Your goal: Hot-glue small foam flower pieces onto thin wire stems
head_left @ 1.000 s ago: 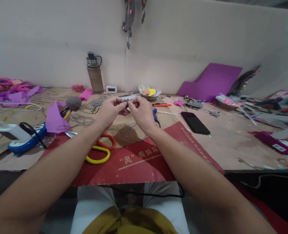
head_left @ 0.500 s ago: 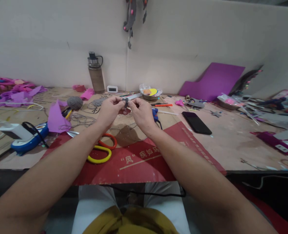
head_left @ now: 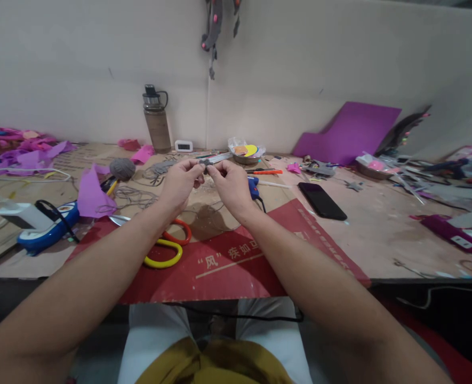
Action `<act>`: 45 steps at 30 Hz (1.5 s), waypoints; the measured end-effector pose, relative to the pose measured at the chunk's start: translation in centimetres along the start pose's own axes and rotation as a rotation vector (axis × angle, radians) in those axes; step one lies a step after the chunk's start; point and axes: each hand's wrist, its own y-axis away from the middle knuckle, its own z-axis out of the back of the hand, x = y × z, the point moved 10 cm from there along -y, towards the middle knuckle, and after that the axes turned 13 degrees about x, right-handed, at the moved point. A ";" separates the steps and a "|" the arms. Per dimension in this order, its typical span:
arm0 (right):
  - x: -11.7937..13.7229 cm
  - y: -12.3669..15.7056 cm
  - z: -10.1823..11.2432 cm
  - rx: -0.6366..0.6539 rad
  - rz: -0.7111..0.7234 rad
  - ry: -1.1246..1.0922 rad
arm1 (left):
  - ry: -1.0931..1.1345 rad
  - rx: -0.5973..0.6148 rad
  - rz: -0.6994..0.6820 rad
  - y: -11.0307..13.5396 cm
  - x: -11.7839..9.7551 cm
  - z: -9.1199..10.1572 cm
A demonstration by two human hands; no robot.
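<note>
Both my hands are raised together over the middle of the table. My left hand [head_left: 178, 183] and my right hand [head_left: 232, 185] each pinch a small grey felt piece [head_left: 205, 163] between thumb and fingertips, the fingertips almost touching. Grey yarn strands [head_left: 134, 196] trail across the cardboard below them, leading to a grey yarn ball [head_left: 121, 168] at the left. Scissors with orange and yellow handles [head_left: 167, 248] lie under my left forearm on a red printed sheet [head_left: 220, 266].
A water bottle [head_left: 156, 121] and a small white clock [head_left: 183, 145] stand by the wall. A black phone [head_left: 322, 201] lies right of centre, a blue glue gun [head_left: 254, 188] behind my right hand. Purple felt scraps [head_left: 89, 193], a purple sheet [head_left: 350, 133] and assorted tools crowd both sides.
The hands have stayed together at the same spot; the fingers have shifted slightly on the grey piece, which now sits a little higher between the fingertips.
</note>
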 end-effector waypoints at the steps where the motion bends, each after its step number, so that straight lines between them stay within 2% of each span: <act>1: -0.1 0.0 0.0 0.002 -0.005 -0.008 | 0.017 0.012 -0.007 -0.1 0.0 -0.1; 3: -0.3 0.0 -0.1 0.004 -0.021 -0.033 | 0.071 0.048 -0.015 -0.2 0.1 -0.4; 7: -1.1 0.0 0.6 -0.077 -0.043 -0.140 | 0.249 0.110 0.008 -0.1 0.3 -1.3; 10: -2.0 -0.4 0.2 -0.031 -0.050 -0.250 | 0.299 0.108 0.076 0.1 0.7 -1.7; 12: -2.6 -0.7 -0.1 0.018 -0.065 -0.314 | 0.286 0.110 0.131 0.2 0.9 -1.8; 16: -3.6 -0.8 0.2 0.035 -0.101 -0.363 | 0.253 0.163 0.179 0.1 0.8 -1.9; 24: -2.1 -0.7 0.1 0.162 -0.037 -0.252 | 0.026 0.224 0.194 -0.1 0.3 -1.1; 31: -1.4 -0.5 0.0 0.214 -0.014 -0.118 | -0.139 0.207 0.160 -0.4 0.1 -0.3; 37: -1.8 -0.7 -0.3 0.148 0.029 -0.199 | -0.105 0.132 0.115 -0.7 0.1 0.3; 45: -2.0 -0.2 -0.6 0.111 -0.042 -0.290 | -0.113 0.085 0.058 -0.2 -0.9 -0.1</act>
